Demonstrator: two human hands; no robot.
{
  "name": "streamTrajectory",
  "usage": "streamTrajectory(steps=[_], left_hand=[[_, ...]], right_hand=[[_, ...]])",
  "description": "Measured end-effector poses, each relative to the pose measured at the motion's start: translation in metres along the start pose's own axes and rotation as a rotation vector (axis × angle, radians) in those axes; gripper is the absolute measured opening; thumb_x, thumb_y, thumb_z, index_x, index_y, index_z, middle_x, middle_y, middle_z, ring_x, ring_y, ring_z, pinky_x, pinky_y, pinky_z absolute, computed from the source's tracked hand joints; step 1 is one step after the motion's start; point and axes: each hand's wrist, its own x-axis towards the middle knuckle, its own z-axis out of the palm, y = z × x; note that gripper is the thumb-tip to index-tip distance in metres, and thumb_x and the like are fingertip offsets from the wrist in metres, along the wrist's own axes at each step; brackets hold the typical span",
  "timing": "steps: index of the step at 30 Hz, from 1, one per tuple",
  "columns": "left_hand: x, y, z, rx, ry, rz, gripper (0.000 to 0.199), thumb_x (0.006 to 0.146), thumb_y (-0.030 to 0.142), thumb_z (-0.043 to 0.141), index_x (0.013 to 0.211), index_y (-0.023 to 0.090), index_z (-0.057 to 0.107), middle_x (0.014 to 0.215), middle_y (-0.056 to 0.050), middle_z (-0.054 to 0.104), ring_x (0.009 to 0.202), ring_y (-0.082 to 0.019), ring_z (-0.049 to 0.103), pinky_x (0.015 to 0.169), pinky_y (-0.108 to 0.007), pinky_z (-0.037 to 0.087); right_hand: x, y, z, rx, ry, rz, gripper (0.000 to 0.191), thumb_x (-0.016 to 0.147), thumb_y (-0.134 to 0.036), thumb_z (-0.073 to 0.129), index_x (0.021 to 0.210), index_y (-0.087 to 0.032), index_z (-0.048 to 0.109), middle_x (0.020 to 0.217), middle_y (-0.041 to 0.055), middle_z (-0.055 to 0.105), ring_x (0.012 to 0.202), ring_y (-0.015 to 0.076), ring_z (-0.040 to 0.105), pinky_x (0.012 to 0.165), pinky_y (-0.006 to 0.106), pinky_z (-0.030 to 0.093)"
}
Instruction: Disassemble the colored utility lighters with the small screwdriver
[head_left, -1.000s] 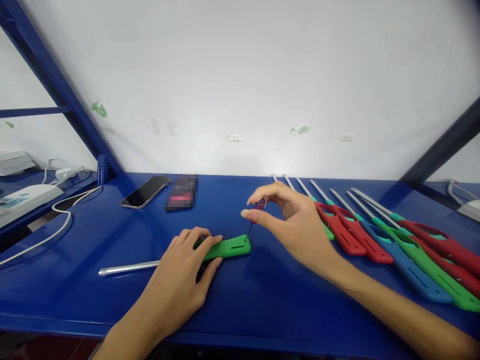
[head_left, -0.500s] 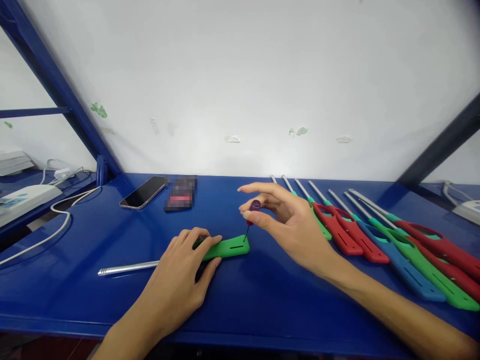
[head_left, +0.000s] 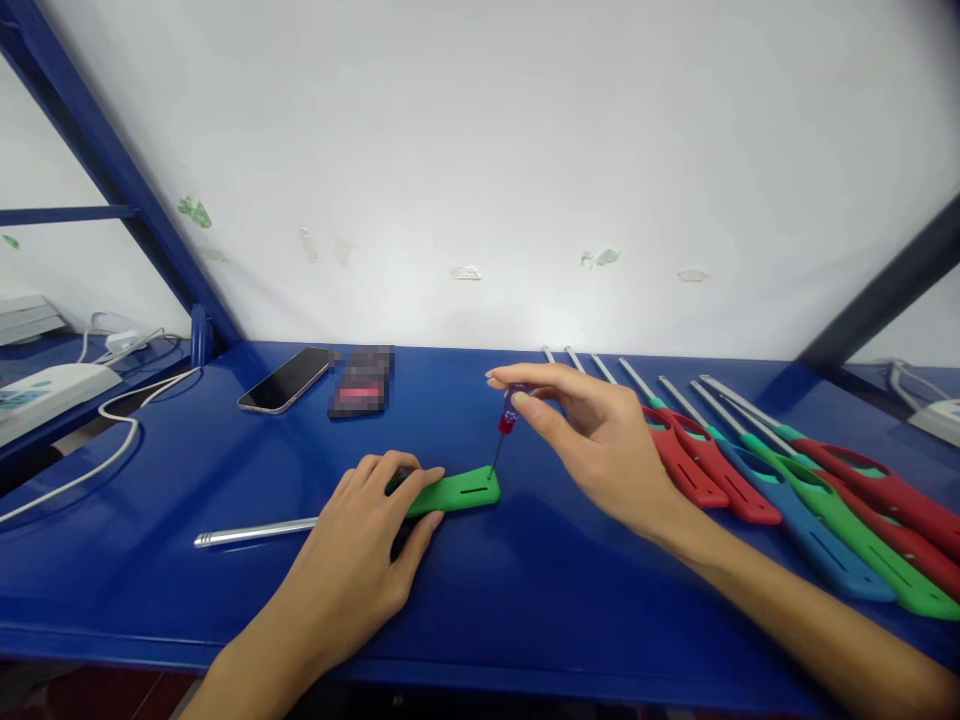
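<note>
A green long-necked gas lighter [head_left: 457, 492] lies flat on the blue table, its metal tube pointing left. My left hand [head_left: 371, 530] is closed around the middle of it and presses it to the table. My right hand [head_left: 592, 430] pinches the top of a small screwdriver [head_left: 508, 412] with a dark red and purple handle between thumb and fingers. The screwdriver leans slightly, with its tip at a small hole near the end of the green handle. Whether a screw sits in that hole is too small to tell.
Several more lighters with red, blue and green handles [head_left: 814, 525] lie in a row at the right. A phone [head_left: 289, 380] and a blurred dark packet [head_left: 362, 382] are at the back left. A white cable [head_left: 135, 430] runs over the left side of the blue table [head_left: 570, 620].
My right fingers have shifted up onto the top of the screwdriver, and more of its handle shows. The lighter and my left hand have stayed in place.
</note>
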Motion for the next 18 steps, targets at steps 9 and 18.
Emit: streamTrajectory(steps=[9,18], left_hand=[[0.0,0.0,-0.001,0.0,0.009,0.001,0.034,0.109,0.036,0.052,0.138,0.026,0.067,0.128,-0.009,0.064,0.112,-0.032,0.061,0.097,-0.055,0.054],[0.002,0.0,0.0,0.006,-0.003,0.0,0.034,0.109,0.036,0.051,0.138,0.026,0.065,0.128,-0.009,0.064,0.112,-0.032,0.06,0.098,-0.055,0.053]], right_hand=[[-0.008,0.006,0.012,0.144,0.087,0.065,0.017,0.103,-0.027,0.072,0.117,-0.032,0.079,0.113,0.002,0.079,0.103,0.0216,0.075,0.089,0.04,0.062],[-0.007,0.009,0.01,0.055,0.167,0.012,0.013,0.098,-0.026,0.078,0.11,-0.032,0.079,0.104,0.0019,0.075,0.099,0.021,0.072,0.087,0.038,0.062]])
